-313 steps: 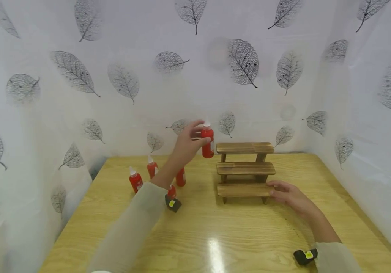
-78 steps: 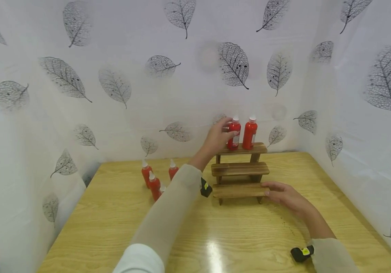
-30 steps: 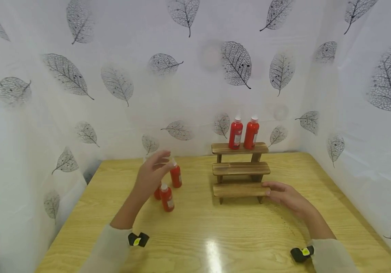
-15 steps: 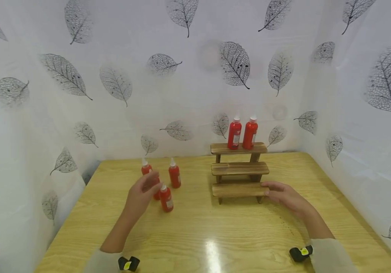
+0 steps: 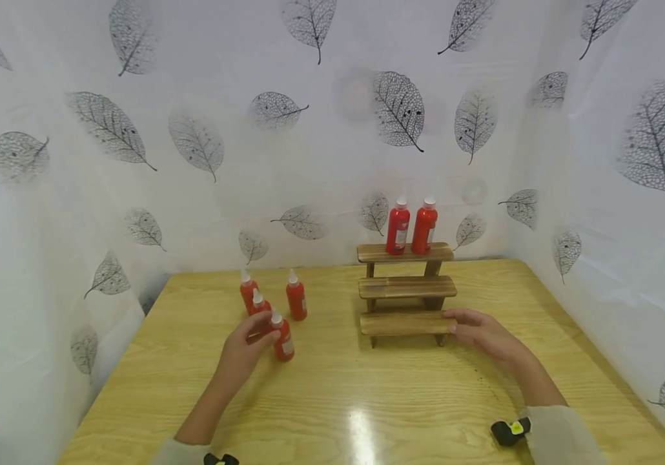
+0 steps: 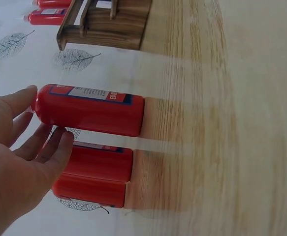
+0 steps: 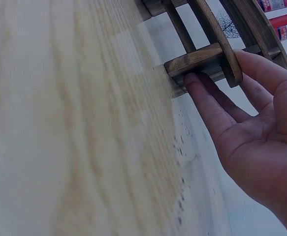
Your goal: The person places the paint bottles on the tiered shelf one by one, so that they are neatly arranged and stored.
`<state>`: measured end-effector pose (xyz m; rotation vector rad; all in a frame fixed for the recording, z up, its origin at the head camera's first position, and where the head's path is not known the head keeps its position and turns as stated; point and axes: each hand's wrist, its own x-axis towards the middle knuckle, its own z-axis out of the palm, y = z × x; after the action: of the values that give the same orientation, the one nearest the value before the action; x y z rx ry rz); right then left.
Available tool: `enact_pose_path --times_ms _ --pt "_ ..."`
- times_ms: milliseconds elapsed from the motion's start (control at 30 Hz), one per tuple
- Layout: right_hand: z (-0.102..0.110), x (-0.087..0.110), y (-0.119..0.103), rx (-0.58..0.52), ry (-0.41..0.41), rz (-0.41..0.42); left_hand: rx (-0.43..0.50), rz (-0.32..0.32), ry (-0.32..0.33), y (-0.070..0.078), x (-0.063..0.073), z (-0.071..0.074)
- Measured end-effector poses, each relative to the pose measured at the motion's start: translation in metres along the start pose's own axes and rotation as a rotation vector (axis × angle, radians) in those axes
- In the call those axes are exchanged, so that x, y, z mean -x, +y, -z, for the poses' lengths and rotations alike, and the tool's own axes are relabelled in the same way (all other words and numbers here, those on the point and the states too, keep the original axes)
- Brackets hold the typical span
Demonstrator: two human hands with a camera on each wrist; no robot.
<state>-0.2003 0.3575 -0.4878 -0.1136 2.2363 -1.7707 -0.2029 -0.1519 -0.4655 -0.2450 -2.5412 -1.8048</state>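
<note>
My left hand (image 5: 243,354) has its thumb and fingers around the top of the nearest red squeeze bottle (image 5: 284,345), which stands upright with a pointed white cap. In the left wrist view the thumb lies at the neck of that bottle (image 6: 91,110), and the fingers lie along its other side. Three more such bottles stand close by, one of them (image 5: 296,300) a little apart on the right. My right hand (image 5: 492,339) pinches the right end of the lowest step of a three-step wooden rack (image 5: 405,324). The right wrist view shows fingertips under that step (image 7: 197,60).
Two red bottles (image 5: 398,229) stand side by side on the rack's top step. The wooden table (image 5: 321,407) ends at a white curtain (image 5: 321,161) printed with grey leaves, which hangs behind and at both sides.
Since the earlier frames, two bottles have been set on the top step. The left hand has come back left and down to the front bottle. The right hand stays at the rack.
</note>
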Motion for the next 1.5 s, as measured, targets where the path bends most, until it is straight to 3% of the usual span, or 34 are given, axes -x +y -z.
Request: enact_pose_path --times_ms 533,767,1100,1367,1500 --pt "0.0 -0.001 0.001 -0.016 -0.025 0.027 0.066 0.005 0.002 -0.005 -0.003 -0.006" --pt "0.001 -0.001 0.003 -0.022 -0.019 0.029 0.036 0.013 -0.014 -0.008 -0.005 -0.009" --pt "0.002 -0.002 0.004 -0.024 -0.004 0.01 0.048 -0.008 0.021 -0.002 -0.004 -0.012" --pt "0.001 -0.001 0.0 -0.019 -0.002 0.018 0.106 -0.137 -0.005 0.014 -0.009 -0.02" --pt "0.0 0.0 0.0 -0.016 -0.01 0.016 0.103 -0.153 -0.025 0.022 -0.014 -0.03"
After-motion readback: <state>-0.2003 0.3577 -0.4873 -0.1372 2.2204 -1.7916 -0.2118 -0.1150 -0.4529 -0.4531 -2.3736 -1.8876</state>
